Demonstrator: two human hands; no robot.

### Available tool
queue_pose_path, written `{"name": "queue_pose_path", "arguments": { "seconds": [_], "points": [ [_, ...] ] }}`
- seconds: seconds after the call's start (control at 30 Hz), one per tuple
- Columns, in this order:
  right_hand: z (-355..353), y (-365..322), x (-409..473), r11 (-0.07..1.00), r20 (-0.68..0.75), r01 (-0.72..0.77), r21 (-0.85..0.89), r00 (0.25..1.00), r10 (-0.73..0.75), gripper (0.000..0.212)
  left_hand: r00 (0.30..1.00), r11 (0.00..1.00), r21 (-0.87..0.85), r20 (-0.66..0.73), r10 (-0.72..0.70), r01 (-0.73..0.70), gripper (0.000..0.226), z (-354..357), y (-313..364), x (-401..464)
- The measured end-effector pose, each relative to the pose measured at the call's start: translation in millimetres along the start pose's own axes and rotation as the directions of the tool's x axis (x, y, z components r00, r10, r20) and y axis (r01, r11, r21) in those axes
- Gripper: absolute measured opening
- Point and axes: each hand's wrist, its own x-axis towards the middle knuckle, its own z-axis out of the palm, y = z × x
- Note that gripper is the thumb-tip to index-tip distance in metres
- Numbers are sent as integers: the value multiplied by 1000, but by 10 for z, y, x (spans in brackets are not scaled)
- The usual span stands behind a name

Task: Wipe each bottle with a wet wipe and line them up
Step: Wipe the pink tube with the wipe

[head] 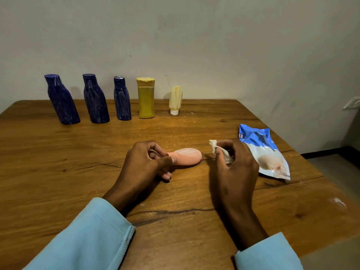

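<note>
Your wooden table fills most of the view and runs back to a plain wall. Your light blue sleeves come in from the near edge.

Along the far side of the table, five bottles stand in a row, each apart from the next. From the left: a large dark blue bottle, a second dark blue bottle, a smaller dark blue bottle, a mustard yellow bottle with a flat cap, and a small cream tube standing on its white cap. The three blue ones appear to lean, which may be the wide lens.

On the right, a blue and white pack of wipes lies flat, just beyond your right hand.

Your left hand rests on the table at the middle, thumb and fingers closed on the narrow end of a pink bottle. That bottle lies on its side on the wood, its rounded end pointing right toward your other hand.

Your right hand is closed around a crumpled white wet wipe, one corner sticking out to the left past your fingers. The wipe sits near the pink bottle's rounded end, not touching it.
</note>
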Motion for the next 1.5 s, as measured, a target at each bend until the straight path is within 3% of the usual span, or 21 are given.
{"name": "queue_pose_path", "arguments": {
  "seconds": [0.1,0.23,0.3,0.37,0.47,0.67,0.77,0.87,0.97,1.03,1.1,1.2,1.37,1.5],
  "points": [
    [64,-119,-113,992,162,122,39,979,-126,20,1000,1000,4,10,-3,3,23,7,-5,1],
    [158,-200,-189,938,353,347,17,876,-330,12,1000,1000,8,24,2,-2,22,13,2,-4],
    [168,-115,-135,951,339,290,-106,910,-239,14,1000,1000,16,24,7,-8,23,11,-6,3],
    [133,-10,-48,974,210,101,-204,976,-57,16,1000,1000,13,23,8,-9,23,1,-23,17],
    [98,69,40,981,64,-40,-190,997,53,18,1000,1000,12,25,4,-5,22,-8,-34,34],
    [134,-2,4,975,227,102,-198,972,-56,17,999,1000,21,30,16,-16,21,0,-14,9],
    [115,-61,-67,975,334,217,-51,924,-188,14,999,999,28,27,25,-26,20,10,-11,3],
    [102,-138,-124,969,335,225,100,910,-246,12,999,999,24,33,28,-29,20,4,-10,0],
    [162,-182,-155,955,379,294,29,881,-283,8,999,1000,15,42,26,-27,20,1,2,-7],
    [194,-112,-96,963,332,237,-131,925,-182,9,999,1000,23,39,20,-20,21,3,3,-2],
    [167,-5,13,969,196,79,-235,980,-32,10,999,999,25,33,20,-21,20,-1,-1,1],
    [124,86,109,978,66,-11,-207,997,25,10,999,999,26,28,25,-25,20,-2,0,-3],
    [162,-10,6,978,279,135,-156,956,-87,12,999,999,41,36,24,-25,18,0,18,-16],
    [89,-103,-66,975,384,196,107,896,-223,7,999,998,51,38,32,-34,16,0,42,-31]
  ]
}}
